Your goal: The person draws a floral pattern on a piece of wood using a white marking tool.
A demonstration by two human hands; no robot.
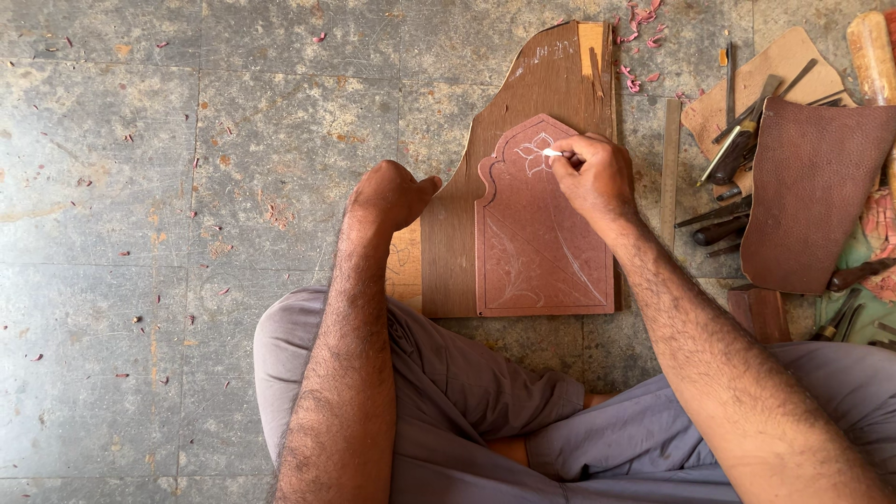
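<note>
A reddish-brown arched wooden panel (541,252) lies on a larger brown board (551,75) on the stone floor. White drawn lines mark the panel, with a flower shape near its top. My right hand (597,177) rests on the panel's upper right and holds a small white chalk stick (553,153), its tip touching the flower drawing. My left hand (390,194) is a closed fist pressed on the floor at the board's left edge, holding nothing that I can see. My crossed legs in grey trousers fill the bottom of the view.
A brown leather flap (812,187) lies at the right, over several chisels and carving tools (737,149). A metal ruler (669,159) lies beside the board. A pale wooden handle (873,51) shows at the top right. Reddish wood chips (639,23) scatter on the floor.
</note>
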